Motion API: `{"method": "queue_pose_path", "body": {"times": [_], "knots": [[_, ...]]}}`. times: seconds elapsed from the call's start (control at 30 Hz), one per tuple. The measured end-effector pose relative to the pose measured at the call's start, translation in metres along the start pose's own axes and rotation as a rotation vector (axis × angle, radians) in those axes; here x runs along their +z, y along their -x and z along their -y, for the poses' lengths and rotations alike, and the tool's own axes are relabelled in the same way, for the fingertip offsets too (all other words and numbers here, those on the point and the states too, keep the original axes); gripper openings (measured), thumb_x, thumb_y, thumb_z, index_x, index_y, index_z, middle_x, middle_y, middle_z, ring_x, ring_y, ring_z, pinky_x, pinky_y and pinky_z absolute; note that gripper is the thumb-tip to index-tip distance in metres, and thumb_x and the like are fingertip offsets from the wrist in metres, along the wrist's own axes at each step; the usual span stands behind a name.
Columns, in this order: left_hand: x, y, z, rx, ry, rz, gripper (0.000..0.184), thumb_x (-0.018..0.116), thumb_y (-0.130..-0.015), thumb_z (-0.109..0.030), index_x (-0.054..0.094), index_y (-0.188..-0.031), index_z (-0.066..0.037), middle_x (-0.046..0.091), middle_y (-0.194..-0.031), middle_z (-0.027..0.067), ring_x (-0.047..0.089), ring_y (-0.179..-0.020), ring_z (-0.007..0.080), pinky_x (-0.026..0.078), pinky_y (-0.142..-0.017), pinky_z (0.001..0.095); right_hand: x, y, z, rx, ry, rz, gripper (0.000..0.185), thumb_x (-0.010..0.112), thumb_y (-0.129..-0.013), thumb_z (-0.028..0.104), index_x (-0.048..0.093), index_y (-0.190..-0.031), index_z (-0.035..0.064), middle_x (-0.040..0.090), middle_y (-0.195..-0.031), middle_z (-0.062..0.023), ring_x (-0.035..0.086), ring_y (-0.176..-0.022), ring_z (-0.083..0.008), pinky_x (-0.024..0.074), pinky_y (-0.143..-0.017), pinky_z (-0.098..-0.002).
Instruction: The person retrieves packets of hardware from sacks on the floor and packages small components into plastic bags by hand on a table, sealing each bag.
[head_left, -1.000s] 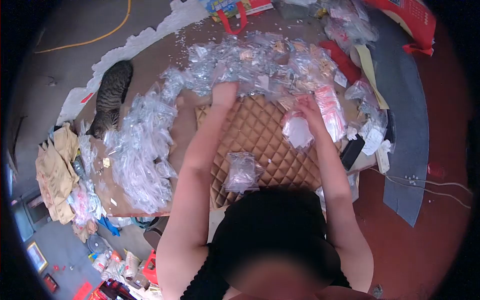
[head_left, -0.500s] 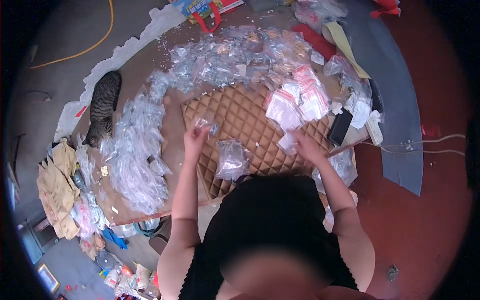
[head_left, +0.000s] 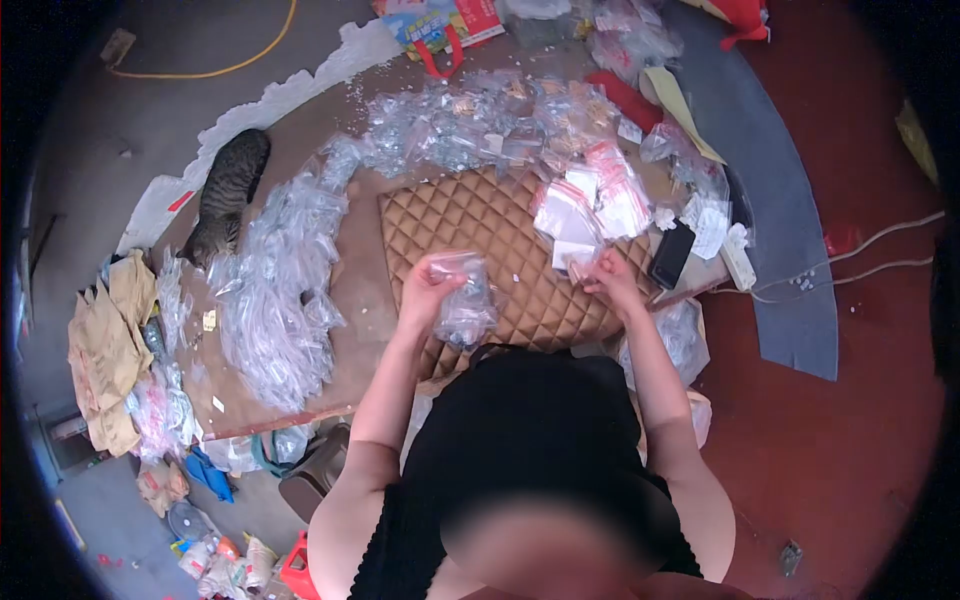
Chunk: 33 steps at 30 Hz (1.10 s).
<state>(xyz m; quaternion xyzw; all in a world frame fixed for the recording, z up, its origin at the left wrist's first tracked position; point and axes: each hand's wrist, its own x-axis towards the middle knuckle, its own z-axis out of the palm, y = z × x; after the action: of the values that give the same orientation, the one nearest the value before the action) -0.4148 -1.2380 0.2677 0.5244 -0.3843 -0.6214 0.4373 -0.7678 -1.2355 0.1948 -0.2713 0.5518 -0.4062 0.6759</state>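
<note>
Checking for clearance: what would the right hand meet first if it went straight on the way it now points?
The right hand would probably meet the nearest white packet, directly ahead; whether the two already touch is unclear.

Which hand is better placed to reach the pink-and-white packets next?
Probably the right hand: it is close beside the pink-and-white packets. The left hand is farther off, across the quilted mat, at the clear plastic bags.

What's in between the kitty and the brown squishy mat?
A heap of clear bags lies beside the cat, then a strip of table before the mat. The head view shows it.
</note>
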Motion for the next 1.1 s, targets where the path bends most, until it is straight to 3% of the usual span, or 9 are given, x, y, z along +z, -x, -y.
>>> {"method": "queue_pose_path", "body": {"times": [0.17, 0.27, 0.37, 0.5, 0.63, 0.7, 0.77, 0.87, 1.1], "knots": [[0.038, 0.013, -0.009, 0.031, -0.126, 0.186, 0.038, 0.074, -0.079, -0.001, 0.061, -0.115, -0.004, 0.069, -0.103, 0.0067, 0.065, -0.093, 0.0132, 0.052, -0.085, 0.0293, 0.063, 0.008, 0.004, -0.099, 0.159, 0.086, 0.030, 0.060, -0.093, 0.011, 0.054, -0.122, 0.0073, 0.064, -0.102, -0.0018, 0.063, -0.086, -0.0108, 0.0540, -0.070, -0.0242], [0.048, 0.008, 0.003, 0.102, -0.240, 0.141, 0.036, 0.074, -0.080, -0.003, 0.062, -0.113, -0.003, 0.068, -0.097, 0.0034, 0.063, -0.090, 0.0099, 0.051, -0.083, 0.0251, 0.126, 0.050, 0.026, 0.084, -0.376, 0.319, 0.053, 0.064, -0.092, 0.016, 0.044, -0.139, 0.0051, 0.058, -0.125, -0.0058, 0.059, -0.106, -0.0141, 0.0516, -0.088, -0.0309], [0.047, 0.017, 0.000, 0.135, -0.290, -0.001, 0.030, 0.073, -0.081, -0.004, 0.064, -0.110, -0.005, 0.068, -0.096, 0.0030, 0.062, -0.086, 0.0092, 0.051, -0.077, 0.0237, 0.150, 0.056, 0.018, -0.151, 0.099, 0.281, 0.051, 0.064, -0.092, 0.014, 0.045, -0.138, 0.0045, 0.058, -0.125, -0.0057, 0.059, -0.108, -0.0159, 0.0540, -0.085, -0.0317], [0.020, 0.016, 0.017, 0.179, -0.012, 0.026, 0.023, 0.072, -0.082, -0.006, 0.065, -0.104, -0.005, 0.068, -0.093, 0.0013, 0.061, -0.083, 0.0090, 0.050, -0.073, 0.0248, 0.142, 0.048, 0.015, -0.014, 0.145, 0.301, 0.047, 0.064, -0.091, 0.010, 0.047, -0.135, 0.0051, 0.059, -0.123, -0.0068, 0.061, -0.102, -0.0159, 0.0570, -0.074, -0.0287], [-0.091, 0.009, 0.030, 0.218, -0.764, -0.281, 0.031, 0.075, -0.077, -0.026, 0.066, -0.100, -0.007, 0.063, -0.091, 0.0131, 0.062, -0.083, 0.0287, 0.052, -0.074, 0.0396, 0.110, 0.044, 0.008, 0.001, -0.090, 0.105, 0.044, 0.063, -0.091, 0.010, 0.047, -0.133, 0.0069, 0.062, -0.110, -0.0048, 0.063, -0.089, -0.0135, 0.0541, -0.062, -0.0236], [-0.139, 0.030, 0.035, 0.444, -1.408, -0.709, 0.041, 0.077, -0.071, -0.033, 0.057, -0.093, -0.004, 0.058, -0.089, 0.0163, 0.058, -0.085, 0.0344, 0.048, -0.073, 0.0448, 0.087, 0.045, 0.000, 0.017, -0.141, 0.029, 0.044, 0.061, -0.092, 0.010, 0.046, -0.133, 0.0083, 0.063, -0.108, -0.0045, 0.063, -0.087, -0.0130, 0.0525, -0.060, -0.0228], [-0.188, 0.046, 0.060, 0.143, -1.540, -0.805, 0.051, 0.078, -0.068, -0.023, 0.050, -0.106, -0.003, 0.055, -0.096, 0.0191, 0.056, -0.088, 0.0370, 0.047, -0.072, 0.0467, 0.075, 0.045, -0.009, 0.028, -0.204, -0.059, 0.044, 0.059, -0.092, 0.010, 0.046, -0.134, 0.0097, 0.063, -0.106, -0.0042, 0.062, -0.084, -0.0125, 0.0509, -0.057, -0.0221], [-0.227, 0.051, 0.079, -0.228, -1.483, -0.666, 0.026, 0.056, -0.083, -0.002, 0.053, -0.108, -0.003, 0.057, -0.098, 0.0173, 0.057, -0.092, 0.0361, 0.049, -0.076, 0.0478, 0.054, 0.056, -0.028, 0.041, -0.309, -0.138, 0.035, 0.061, -0.091, 0.011, 0.053, -0.125, 0.0110, 0.065, -0.105, -0.0014, 0.062, -0.084, -0.0110, 0.0509, -0.063, -0.0248], [-0.182, 0.068, -0.028, 0.439, -1.526, -0.613, 0.041, 0.052, -0.077, 0.005, 0.058, -0.116, -0.006, 0.056, -0.091, 0.0156, 0.057, -0.089, 0.0338, 0.048, -0.078, 0.0444, 0.041, 0.058, -0.035, 0.161, -0.501, -0.037, 0.030, 0.058, -0.094, 0.014, 0.052, -0.123, 0.0145, 0.064, -0.107, -0.0015, 0.062, -0.084, -0.0116, 0.0514, -0.067, -0.0269]]}}
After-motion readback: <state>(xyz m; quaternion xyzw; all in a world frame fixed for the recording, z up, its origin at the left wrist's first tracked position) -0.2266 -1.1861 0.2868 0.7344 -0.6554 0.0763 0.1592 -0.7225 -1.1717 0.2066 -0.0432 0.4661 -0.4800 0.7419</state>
